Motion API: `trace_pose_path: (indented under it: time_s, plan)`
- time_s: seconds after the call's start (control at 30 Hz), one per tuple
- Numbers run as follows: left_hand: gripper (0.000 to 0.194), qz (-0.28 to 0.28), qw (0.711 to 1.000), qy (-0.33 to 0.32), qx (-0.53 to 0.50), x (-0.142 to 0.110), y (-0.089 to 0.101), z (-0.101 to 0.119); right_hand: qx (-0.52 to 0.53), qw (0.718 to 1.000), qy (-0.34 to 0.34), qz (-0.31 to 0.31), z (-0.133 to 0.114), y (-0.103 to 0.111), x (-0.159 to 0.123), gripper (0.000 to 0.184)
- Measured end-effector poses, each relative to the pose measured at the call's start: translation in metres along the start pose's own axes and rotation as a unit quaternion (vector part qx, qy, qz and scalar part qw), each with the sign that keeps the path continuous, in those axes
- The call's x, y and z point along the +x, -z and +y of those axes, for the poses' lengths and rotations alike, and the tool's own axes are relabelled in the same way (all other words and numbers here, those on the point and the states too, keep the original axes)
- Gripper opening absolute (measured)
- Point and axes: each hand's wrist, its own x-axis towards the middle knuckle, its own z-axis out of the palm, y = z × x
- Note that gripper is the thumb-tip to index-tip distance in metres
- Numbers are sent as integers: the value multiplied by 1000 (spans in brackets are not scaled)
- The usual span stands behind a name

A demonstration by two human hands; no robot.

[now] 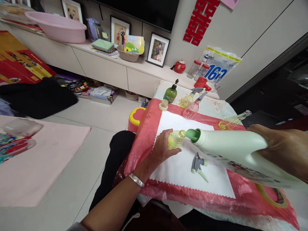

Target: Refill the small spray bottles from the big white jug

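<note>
The left hand (161, 150) is wrapped around a small clear bottle (176, 139), fingers curled shut on its body, keeping it upright and steady on the white cloth (183, 166) so its open neck faces the spout arriving from the right. The right hand (284, 150) is clamped over the back of a large pale green jug (235, 149), tipped nearly level so its green spout (193, 134) sits just at the small bottle's mouth, touching or all but touching; whether liquid is passing cannot be told. Just below the jug, near the left hand's fingertips, a grey-green spray trigger head (198, 164) lies loose on the cloth, apart from any bottle, which fits the small bottle's neck being uncapped. Beyond both hands, at the far edge of the counter (216, 106), stand 1 dark green pump bottle (170, 93) and 3 clear spray bottles (192, 107), kept well away from the pouring spot. The cloth and the red plastic sheet (144, 134) beneath it likely serve to catch drips.
</note>
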Motion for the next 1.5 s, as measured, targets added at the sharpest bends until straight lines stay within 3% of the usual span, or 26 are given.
trace_pose_path:
  time_s: [0.1,0.23,0.47,0.67,1.03,1.33,1.5]
  plan:
    - [91,3,1000,-6,1,-1,-1,-2,-32,998,-19,-53,-2,4,-1,37]
    - [92,5,1000,-6,4,-2,-1,-3,-41,997,-21,-64,-5,10,-2,41]
    - [92,7,1000,-16,14,-3,-3,-5,-29,998,-23,-47,-6,11,0,37]
    - [93,8,1000,-15,10,-2,-3,-5,-24,999,14,-24,2,7,-2,36]
    - [92,11,1000,-8,16,-4,-3,-5,-31,998,-15,-55,-3,11,0,37]
    - [92,10,1000,0,6,-2,-3,-4,-6,999,21,-32,-1,8,-2,37]
    - [93,15,1000,-5,12,-3,-5,-4,-10,999,-9,-51,-4,13,-1,34]
